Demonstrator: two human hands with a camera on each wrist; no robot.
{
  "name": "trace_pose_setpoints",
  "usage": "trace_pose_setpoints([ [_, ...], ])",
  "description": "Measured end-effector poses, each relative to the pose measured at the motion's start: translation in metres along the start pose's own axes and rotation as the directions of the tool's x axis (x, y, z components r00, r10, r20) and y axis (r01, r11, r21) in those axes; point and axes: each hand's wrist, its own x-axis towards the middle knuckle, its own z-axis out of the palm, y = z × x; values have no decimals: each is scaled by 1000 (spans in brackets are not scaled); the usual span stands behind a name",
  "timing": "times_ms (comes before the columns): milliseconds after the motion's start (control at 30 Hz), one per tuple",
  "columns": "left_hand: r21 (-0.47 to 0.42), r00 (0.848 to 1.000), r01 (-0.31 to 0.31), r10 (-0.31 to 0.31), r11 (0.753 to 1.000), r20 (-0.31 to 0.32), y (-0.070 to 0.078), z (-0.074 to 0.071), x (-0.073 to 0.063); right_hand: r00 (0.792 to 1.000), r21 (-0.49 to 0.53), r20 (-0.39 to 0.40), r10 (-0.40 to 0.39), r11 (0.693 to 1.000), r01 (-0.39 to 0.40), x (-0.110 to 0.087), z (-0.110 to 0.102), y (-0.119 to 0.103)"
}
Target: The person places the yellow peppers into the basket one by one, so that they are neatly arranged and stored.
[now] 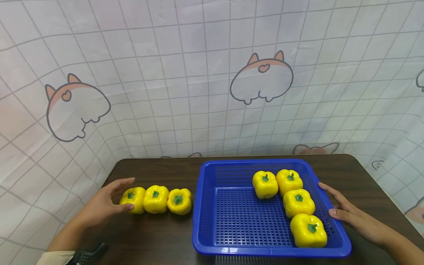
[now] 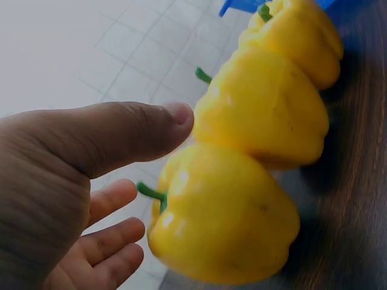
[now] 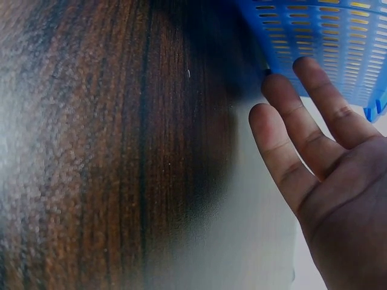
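My left hand [image 1: 105, 207] is spread at the leftmost yellow bell pepper [image 1: 138, 201], thumb on the near side and fingers on the far side. In the left wrist view this pepper [image 2: 224, 217] shows its green stem, and the hand is not closed round it. A middle pepper [image 1: 155, 201] and a right pepper [image 1: 180, 206] stand beside it in a row. My right hand [image 1: 357, 219] is at the right rim of a blue plastic basket [image 1: 271, 251], its fingers extended along the outer side. In the right wrist view its fingers [image 3: 317, 136] lie near the slotted wall.
Inside the basket, several yellow peppers [image 1: 299, 203] sit along the right side and back. The dark wooden table [image 1: 155, 239] has its back edge against a white gridded cloth [image 1: 185, 110] with cartoon animals. A black band [image 1: 87, 255] is on the left wrist.
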Motion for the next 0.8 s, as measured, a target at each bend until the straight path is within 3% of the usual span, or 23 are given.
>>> trace_pose_setpoints([
  [267,87,999,-23,20,996,39,-12,-2,-2,1000,14,3,3,1000,-3,1,1,0],
  [800,78,996,37,-43,996,75,-27,-3,-2,1000,-17,-11,18,1000,-18,0,0,0],
])
